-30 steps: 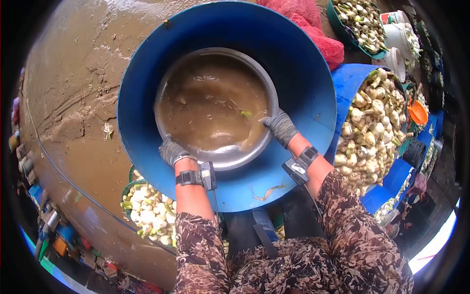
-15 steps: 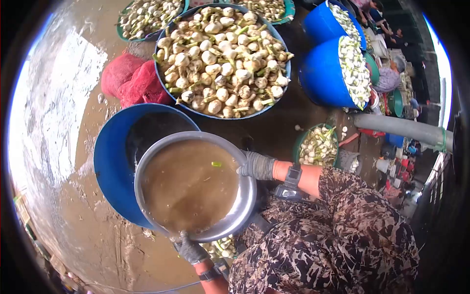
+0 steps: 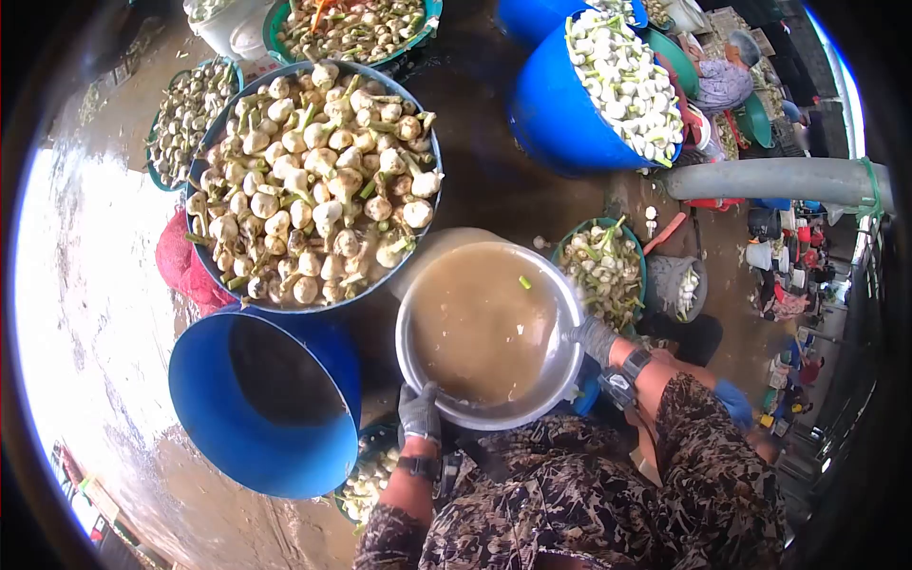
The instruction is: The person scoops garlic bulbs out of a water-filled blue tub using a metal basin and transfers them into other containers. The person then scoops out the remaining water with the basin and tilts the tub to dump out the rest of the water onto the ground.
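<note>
A round metal basin (image 3: pixel 570 366) of murky brown water, with a green scrap floating in it, is held level in front of my body. My gloved left hand (image 3: pixel 418 413) grips its near left rim, thumb on top. My gloved right hand (image 3: pixel 594 340) holds the rim on the right side. To the left of the basin stands a blue tub (image 3: pixel 199 408) with dark contents, its rim apart from the basin. Beyond both is a large blue-rimmed tub heaped with muddy garlic bulbs (image 3: pixel 328 214).
Blue barrel (image 3: pixel 556 104) of pale garlic stands at upper right, near a grey pipe (image 3: pixel 779 180). A garlic basket (image 3: pixel 603 266) sits beyond my right hand. Red mesh sacks (image 3: pixel 185 266) lie left. Another person (image 3: pixel 727 84) is at the far right.
The metal basin has moved right, off the blue tub's edge, with both my hands still on its rim. The view has shifted, showing more baskets at the top left.
</note>
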Available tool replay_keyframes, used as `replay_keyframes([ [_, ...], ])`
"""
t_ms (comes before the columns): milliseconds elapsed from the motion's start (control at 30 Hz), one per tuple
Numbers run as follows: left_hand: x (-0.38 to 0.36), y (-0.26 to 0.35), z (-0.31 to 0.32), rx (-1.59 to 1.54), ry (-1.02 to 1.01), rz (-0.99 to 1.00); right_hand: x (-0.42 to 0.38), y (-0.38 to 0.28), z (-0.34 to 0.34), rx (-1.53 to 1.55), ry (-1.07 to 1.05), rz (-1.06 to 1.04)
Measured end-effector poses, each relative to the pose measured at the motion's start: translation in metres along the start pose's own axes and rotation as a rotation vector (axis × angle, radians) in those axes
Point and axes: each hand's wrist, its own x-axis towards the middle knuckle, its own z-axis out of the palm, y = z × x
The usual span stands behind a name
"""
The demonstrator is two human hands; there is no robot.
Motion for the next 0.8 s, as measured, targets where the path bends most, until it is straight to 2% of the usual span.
replay_keyframes([
  [67, 0.044, 0.012, 0.040, 0.072, -0.046, 0.012, 0.031, 0.006, -0.031, 0.264, 0.009, 0.129],
  [100, 0.063, 0.021, 0.064, 0.107, -0.034, -0.007, 0.050, 0.014, -0.050, 0.232, 0.003, 0.109],
  [167, 0.110, 0.032, 0.096, 0.400, -0.129, 0.014, 0.060, -0.025, -0.070, 0.373, 0.080, 0.323],
  [200, 0.125, 0.041, 0.112, 0.633, -0.133, 0.087, 0.073, -0.023, -0.083, 0.381, 0.074, 0.325],
  [233, 0.172, 0.012, 0.121, 0.603, -0.154, 0.042, 0.082, -0.029, -0.095, 0.375, 0.072, 0.318],
  [300, 0.196, 0.033, 0.145, 1.518, -0.296, 0.432, 0.101, -0.043, -0.119, 0.367, 0.119, 0.402],
  [333, 0.195, 0.055, 0.159, 1.517, -0.289, 0.436, 0.114, -0.043, -0.136, 0.222, 0.120, 0.282],
  [367, 0.182, 0.086, 0.174, 1.619, -0.372, 0.494, 0.127, -0.045, -0.153, 0.078, 0.122, 0.162],
  [400, 0.174, 0.108, 0.187, 1.719, -0.457, 0.551, 0.110, -0.091, -0.156, 0.234, 0.160, 0.287],
  [500, 0.182, 0.141, 0.214, 1.694, -0.444, 0.574, 0.111, -0.158, -0.188, -0.093, 0.174, 0.169],
  [533, 0.181, 0.153, 0.220, 1.629, -0.439, 0.468, 0.116, -0.172, -0.198, -0.213, 0.180, 0.101],
  [567, 0.186, 0.152, 0.224, 1.628, -0.436, 0.469, 0.119, -0.185, -0.207, -0.336, 0.184, 0.038],
  [600, 0.202, 0.133, 0.224, 1.349, -0.480, 0.294, 0.109, -0.211, -0.208, -0.287, 0.147, 0.169],
  [633, 0.204, 0.118, 0.222, 1.203, -0.497, 0.231, 0.095, -0.241, -0.204, -0.238, 0.112, 0.302],
  [667, 0.205, 0.104, 0.220, 1.052, -0.509, 0.168, 0.085, -0.259, -0.197, -0.336, 0.153, 0.283],
  [700, 0.205, 0.090, 0.218, 0.906, -0.514, 0.107, 0.106, -0.249, -0.207, -0.350, 0.050, 0.319],
  [767, 0.132, 0.112, 0.217, 0.387, -0.456, -0.512, 0.116, -0.240, -0.195, -0.334, -0.014, 0.423],
  [800, 0.135, 0.088, 0.210, 0.317, -0.466, -0.577, 0.105, -0.253, -0.172, -0.368, 0.020, 0.488],
])
